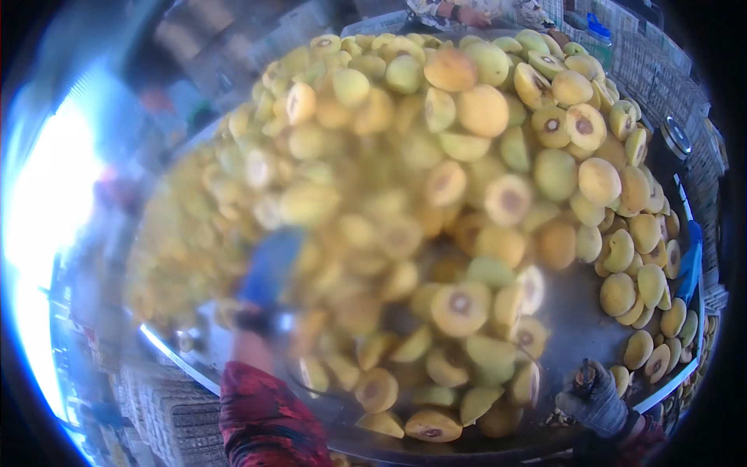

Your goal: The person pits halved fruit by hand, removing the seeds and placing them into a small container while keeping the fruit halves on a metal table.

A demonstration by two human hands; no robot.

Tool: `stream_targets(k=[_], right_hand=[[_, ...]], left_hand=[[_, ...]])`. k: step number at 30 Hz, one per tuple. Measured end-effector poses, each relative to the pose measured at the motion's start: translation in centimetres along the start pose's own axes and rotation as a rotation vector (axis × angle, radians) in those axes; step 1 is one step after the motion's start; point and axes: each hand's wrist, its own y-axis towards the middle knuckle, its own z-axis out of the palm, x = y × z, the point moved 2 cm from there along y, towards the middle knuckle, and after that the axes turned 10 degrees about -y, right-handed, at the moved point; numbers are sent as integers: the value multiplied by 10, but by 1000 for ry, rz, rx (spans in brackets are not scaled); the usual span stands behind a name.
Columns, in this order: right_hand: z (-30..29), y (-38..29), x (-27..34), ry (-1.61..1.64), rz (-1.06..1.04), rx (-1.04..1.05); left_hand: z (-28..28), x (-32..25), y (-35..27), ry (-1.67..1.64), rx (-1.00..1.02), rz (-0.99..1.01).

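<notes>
A large heap of yellow-green peaches [461, 309], many cut in half with brown pit cavities showing, covers a metal table [575, 309]. My left hand [269, 268], in a blue glove, reaches over the left part of the heap. Haze and blur hide its fingers, so whether it grips a peach cannot be told. A dark band circles that wrist, below it a red patterned sleeve. At the table's near right edge, my right hand [598, 400] wears a grey glove. Its fingers are closed around a small tool [584, 375], only the end of which shows. Loose peach halves lie just beyond it.
A raised pale rim [668, 391] borders the table. Stacked plastic crates [201, 429] stand at lower left, more crates [648, 76] at upper right. Beyond the heap is another person's hand [471, 16]. A blue-lidded container [598, 35] and a round metal-topped object [677, 137] sit at right.
</notes>
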Motion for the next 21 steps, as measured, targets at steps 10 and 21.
stream_targets(k=[10, 21], right_hand=[[5, -9, 5, -211, -241, 76], [9, -25, -11, 126, -110, 73]], left_hand=[[-13, 46, 8, 334, 199, 122], [105, 17, -86, 293, 541, 162]])
